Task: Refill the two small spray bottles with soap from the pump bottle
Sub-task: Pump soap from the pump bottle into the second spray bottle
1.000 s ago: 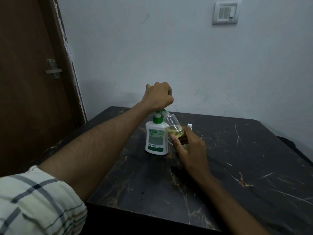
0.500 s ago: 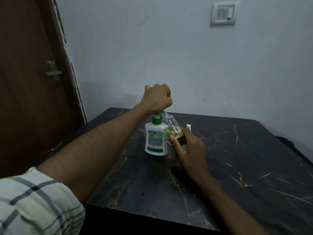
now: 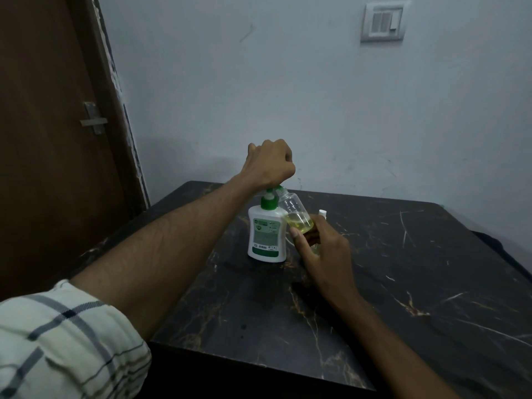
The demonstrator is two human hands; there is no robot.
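Note:
A white pump bottle (image 3: 266, 239) with a green collar stands on the dark marble table (image 3: 403, 283). My left hand (image 3: 270, 165) sits curled over its green pump head, which is mostly hidden under the fist. My right hand (image 3: 322, 251) grips a small clear bottle (image 3: 295, 213), tilted with its open neck against the pump's nozzle. Yellow-green soap fills the bottle's lower part. Just behind my right hand a white spray top (image 3: 321, 213) pokes up; whatever it sits on is hidden.
A brown door (image 3: 51, 139) with a metal handle stands at the left. A pale wall with a switch plate (image 3: 383, 23) rises behind the table. The table's front edge runs low across the view.
My hands and both bottles keep the same pose. The view has shifted slightly.

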